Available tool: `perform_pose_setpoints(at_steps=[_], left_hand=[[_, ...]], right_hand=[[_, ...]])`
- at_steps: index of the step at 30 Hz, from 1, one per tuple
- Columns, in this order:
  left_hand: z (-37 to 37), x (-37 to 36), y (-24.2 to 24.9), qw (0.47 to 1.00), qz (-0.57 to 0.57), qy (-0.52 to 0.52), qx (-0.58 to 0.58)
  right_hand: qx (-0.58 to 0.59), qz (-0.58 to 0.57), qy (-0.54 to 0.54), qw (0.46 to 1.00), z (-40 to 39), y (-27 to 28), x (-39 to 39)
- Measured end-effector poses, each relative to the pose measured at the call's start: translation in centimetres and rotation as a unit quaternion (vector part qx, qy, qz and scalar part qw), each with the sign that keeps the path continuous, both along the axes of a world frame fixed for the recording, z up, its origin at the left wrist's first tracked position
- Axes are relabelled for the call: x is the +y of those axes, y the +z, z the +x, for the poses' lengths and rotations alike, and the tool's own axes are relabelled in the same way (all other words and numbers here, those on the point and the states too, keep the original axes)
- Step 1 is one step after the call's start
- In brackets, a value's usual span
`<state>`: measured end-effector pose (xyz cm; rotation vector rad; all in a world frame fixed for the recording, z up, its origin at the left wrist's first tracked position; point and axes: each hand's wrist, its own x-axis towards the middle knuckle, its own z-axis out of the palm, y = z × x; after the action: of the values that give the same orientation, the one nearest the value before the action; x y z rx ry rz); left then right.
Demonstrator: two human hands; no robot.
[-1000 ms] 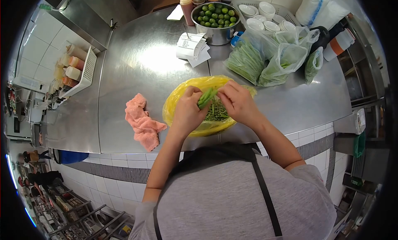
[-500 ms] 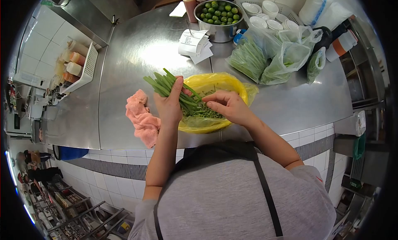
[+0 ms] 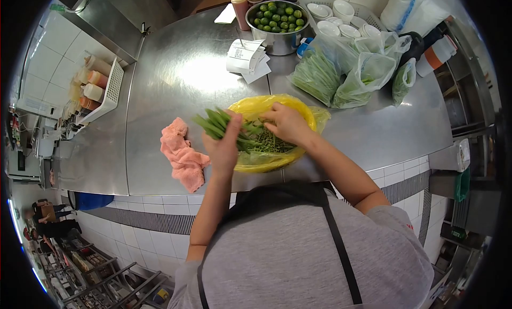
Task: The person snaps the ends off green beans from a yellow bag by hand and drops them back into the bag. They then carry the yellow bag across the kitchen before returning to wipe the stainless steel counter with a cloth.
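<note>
My left hand is closed round a bunch of green beans, long and slender, their ends fanning out to the upper left and slightly blurred. Over the right part of a yellow plastic bag, spread open like a bowl, my right hand has its fingers bent and drawn together near the bunch's other end. What lies between those fingertips is hidden. Thin green trimmings lie inside the yellow bag, beneath both hands. A crumpled pink cloth rests left of my left hand.
Clear bags of green vegetables stand at the right on the steel table. Behind are a metal pot of limes, paper slips and white bowls. A white basket of bottles sits at the left.
My right hand has moved up and slightly left over the yellow bag. My left hand, with the bunch, has shifted a little down and to the right.
</note>
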<state>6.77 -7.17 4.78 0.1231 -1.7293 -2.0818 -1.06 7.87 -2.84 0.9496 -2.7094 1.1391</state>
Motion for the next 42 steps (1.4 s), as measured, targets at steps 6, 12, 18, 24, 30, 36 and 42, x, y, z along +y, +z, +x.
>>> perform_pose_setpoints(at_steps=[6,12,18,24,30,36,42], left_hand=[[-1.3,-3.5,-0.5,0.952,-0.161,-0.105,-0.239],[-1.5,-0.8,-2.2,0.901,-0.407,-0.114,-0.095],[-1.4,-0.5,-1.4,0.883,-0.434,-0.118,-0.135],[-1.0,-0.2,-0.6,0.890,-0.429,-0.110,-0.107],[-0.6,-0.4,0.3,0.946,-0.289,-0.141,-0.045],[-1.2,-3.0,0.0,0.990,0.106,-0.071,-0.065],[-1.0,-2.2,0.3,0.977,0.196,-0.080,-0.033]], right_hand=[[0.039,0.036,0.079,0.995,0.0,0.7,0.2],[0.069,-0.079,0.098,0.990,0.9,4.7,1.4],[-0.066,-0.125,0.025,0.990,1.3,5.3,2.6],[-0.201,-0.183,0.009,0.962,1.6,5.2,2.1],[-0.451,-0.363,0.064,0.813,1.1,4.8,1.7],[-0.273,-0.204,0.046,0.939,2.4,6.4,1.5],[-0.077,-0.183,0.105,0.974,2.7,4.5,0.0]])
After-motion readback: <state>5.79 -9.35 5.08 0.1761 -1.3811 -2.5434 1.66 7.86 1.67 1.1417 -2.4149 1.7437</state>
